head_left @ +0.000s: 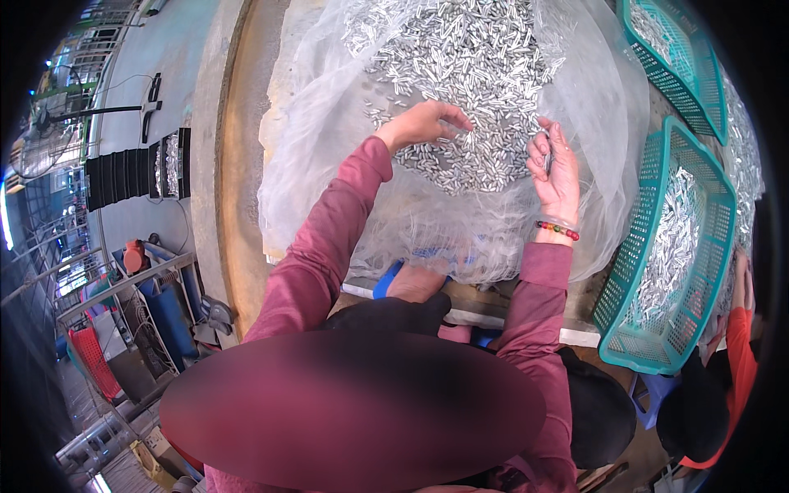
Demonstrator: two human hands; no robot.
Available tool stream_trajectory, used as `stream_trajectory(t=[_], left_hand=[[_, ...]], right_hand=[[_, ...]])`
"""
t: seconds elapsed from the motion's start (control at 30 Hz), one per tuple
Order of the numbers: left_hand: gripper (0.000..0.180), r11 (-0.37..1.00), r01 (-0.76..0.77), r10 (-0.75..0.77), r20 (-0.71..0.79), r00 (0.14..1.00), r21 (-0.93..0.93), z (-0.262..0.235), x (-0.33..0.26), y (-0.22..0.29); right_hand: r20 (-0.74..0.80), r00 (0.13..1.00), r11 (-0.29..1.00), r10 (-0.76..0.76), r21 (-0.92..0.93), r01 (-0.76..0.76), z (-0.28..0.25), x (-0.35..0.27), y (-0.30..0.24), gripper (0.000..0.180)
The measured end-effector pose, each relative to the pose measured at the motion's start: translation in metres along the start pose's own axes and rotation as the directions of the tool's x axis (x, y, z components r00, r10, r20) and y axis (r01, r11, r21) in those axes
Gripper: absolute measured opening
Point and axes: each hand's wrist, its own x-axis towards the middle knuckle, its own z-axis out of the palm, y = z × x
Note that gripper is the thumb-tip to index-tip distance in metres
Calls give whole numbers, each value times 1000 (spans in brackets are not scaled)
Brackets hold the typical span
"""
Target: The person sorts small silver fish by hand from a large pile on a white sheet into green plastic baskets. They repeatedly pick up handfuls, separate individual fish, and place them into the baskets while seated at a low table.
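Note:
A heap of small silvery metal pieces [481, 49] lies spread over a sheer white mesh cloth [329, 177]. My left hand [423, 123] hovers just over the near part of the heap, its fingers and thumb stretched to the right with a gap between them. I see nothing held there. To its right, at the heap's edge, my right hand [555, 160] is turned palm up with the fingers curled in. Something small and greyish shows at those fingers, too small to make out. A beaded bracelet [559, 231] circles that wrist.
A teal plastic basket [606, 316] with similar pieces stands right of the cloth; another teal basket [690, 103] is beyond it. A co-worker's orange sleeve [741, 361] shows at the far right. A wooden edge [233, 107] runs along the left. My foot in a blue sandal [386, 279] is below.

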Motion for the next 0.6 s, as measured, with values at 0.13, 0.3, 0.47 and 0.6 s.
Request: stream_trajectory(t=[0.13, 0.3, 0.47, 0.6], left_hand=[[20, 783, 245, -123, -244, 962, 571, 36, 3, 2], [30, 693, 193, 62, -324, 944, 695, 72, 15, -3], [17, 647, 147, 125, -294, 948, 749, 75, 14, -16], [18, 790, 253, -45, -359, 932, 558, 72, 15, -17]], right_hand=[[-2, 999, 997, 41, -72, -41, 6, 1, 6, 32], [-26, 998, 992, 53, -113, -56, 14, 2, 7, 31], [-52, 998, 995, 25, -97, -30, 15, 4, 7, 27], [-53, 999, 998, 7, -69, -10, 11, 4, 9, 25]])
